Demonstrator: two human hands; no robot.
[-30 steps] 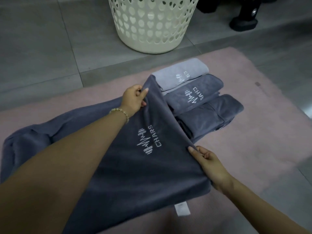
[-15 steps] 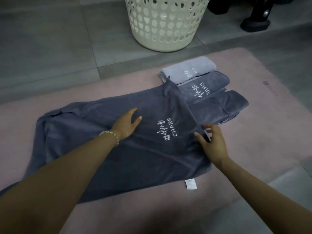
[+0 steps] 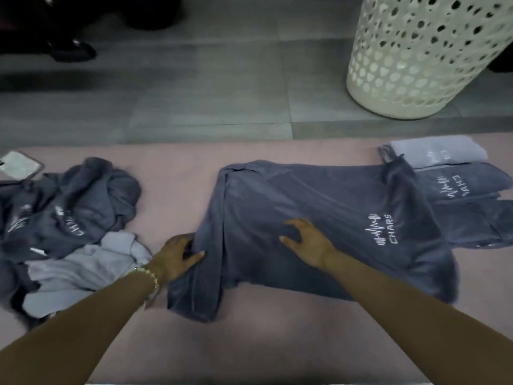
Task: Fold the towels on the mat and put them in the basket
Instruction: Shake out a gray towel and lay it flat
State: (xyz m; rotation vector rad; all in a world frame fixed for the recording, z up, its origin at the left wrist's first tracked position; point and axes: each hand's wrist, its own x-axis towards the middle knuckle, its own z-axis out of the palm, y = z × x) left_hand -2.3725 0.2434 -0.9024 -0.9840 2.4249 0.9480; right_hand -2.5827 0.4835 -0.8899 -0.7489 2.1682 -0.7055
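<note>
the left hand grips the bunched edge of the dark towel lying mid-way along the mat; the right hand rests open-fingered on it. the basket stands past the mat's far edge, contents unseen.

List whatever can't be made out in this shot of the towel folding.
All in the head view:
- Basket: rim and inside cut off by the top edge.
- Light folded towel: logo blurred.
- Lowest folded towel: cut by the right edge, partly under the dark towel.
- Unfolded pile: tangled, cut by the left edge, count unclear.
- Left hand: fingertips hidden in the dark towel's fold.
</note>
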